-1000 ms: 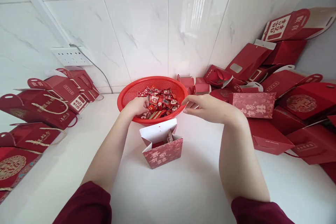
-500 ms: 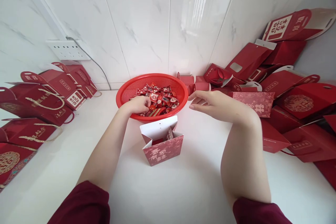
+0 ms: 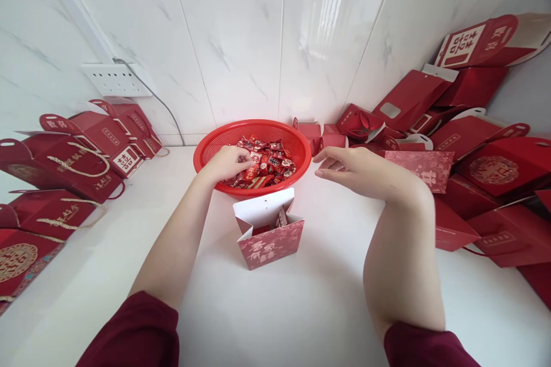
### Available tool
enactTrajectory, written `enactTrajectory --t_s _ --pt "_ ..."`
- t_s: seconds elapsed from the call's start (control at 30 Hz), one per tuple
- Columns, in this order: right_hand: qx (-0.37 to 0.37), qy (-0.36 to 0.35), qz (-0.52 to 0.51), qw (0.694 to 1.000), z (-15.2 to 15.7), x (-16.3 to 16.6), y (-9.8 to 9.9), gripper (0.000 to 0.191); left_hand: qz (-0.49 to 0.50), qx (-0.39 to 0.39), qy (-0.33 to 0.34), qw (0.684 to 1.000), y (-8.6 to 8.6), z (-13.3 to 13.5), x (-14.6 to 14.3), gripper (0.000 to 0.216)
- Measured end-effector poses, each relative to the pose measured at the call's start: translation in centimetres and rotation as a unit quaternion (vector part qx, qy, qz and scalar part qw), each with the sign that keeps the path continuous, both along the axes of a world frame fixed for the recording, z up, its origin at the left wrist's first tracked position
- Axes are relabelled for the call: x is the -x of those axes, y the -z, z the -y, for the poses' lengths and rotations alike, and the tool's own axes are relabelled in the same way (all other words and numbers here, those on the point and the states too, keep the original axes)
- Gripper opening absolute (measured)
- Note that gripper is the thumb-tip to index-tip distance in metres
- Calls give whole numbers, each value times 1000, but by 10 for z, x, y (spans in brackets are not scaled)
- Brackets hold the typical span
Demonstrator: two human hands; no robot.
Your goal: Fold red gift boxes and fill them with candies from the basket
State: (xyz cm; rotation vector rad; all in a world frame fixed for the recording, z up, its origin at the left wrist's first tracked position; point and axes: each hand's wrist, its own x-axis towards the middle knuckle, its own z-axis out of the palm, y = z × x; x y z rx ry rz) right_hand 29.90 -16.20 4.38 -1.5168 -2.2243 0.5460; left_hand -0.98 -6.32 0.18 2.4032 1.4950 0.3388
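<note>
My left hand [image 3: 229,164] is over the left side of a red plastic basket [image 3: 206,152], its fingers pinched on a red wrapped candy [image 3: 253,172]. Many more wrapped candies [image 3: 278,161] in red wrappers lie in the basket. Just off the basket's right rim, my right hand [image 3: 344,167] hovers with fingers loosely stretched and nothing in them. In front of the basket an open red gift box [image 3: 273,246] stands upright, its white inner flap raised at the back. A wrapped piece [image 3: 282,217] shows inside it; the rest of its contents is mostly hidden.
Red gift boxes [image 3: 77,163] with rope handles crowd the left side. On the right, a large pile of red boxes [image 3: 491,169] leans by the wall. A power strip [image 3: 117,79] with a grey cable is at the tiled wall behind the white table [image 3: 327,309].
My left hand has shifted slightly right and up over the candies, with a red wrapped candy now at its fingertips. My right hand stays nearly still. The view has turned slightly.
</note>
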Motion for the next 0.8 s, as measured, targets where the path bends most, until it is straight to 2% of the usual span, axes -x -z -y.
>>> enactTrajectory --t_s 0.1,0.2,0.33,0.4,0.5,0.6,0.7,0.8 --pt "-5 2 1 1000 2 -2 -1 26 84 -84 -17 993 -23 21 1 28" --pt "0 6 11 1000 3 -3 -3 28 193 -185 -17 963 -53 58 4 22" --pt "14 11 25 1000 2 -2 -4 30 287 -225 55 930 -80 109 5 15" --pt "19 12 33 999 3 0 -4 32 269 -211 93 935 -85 125 2 13" --pt "26 6 45 999 6 2 -5 33 164 -152 121 967 -86 136 -4 10" --pt "28 2 51 998 13 3 -8 33 91 -146 89 981 -88 139 -6 26" --pt "35 -22 45 998 23 5 -12 33 84 -144 40 985 -90 144 -2 37" --pt "33 -77 23 996 30 10 -14 33 53 -62 64 995 -84 151 3 76"
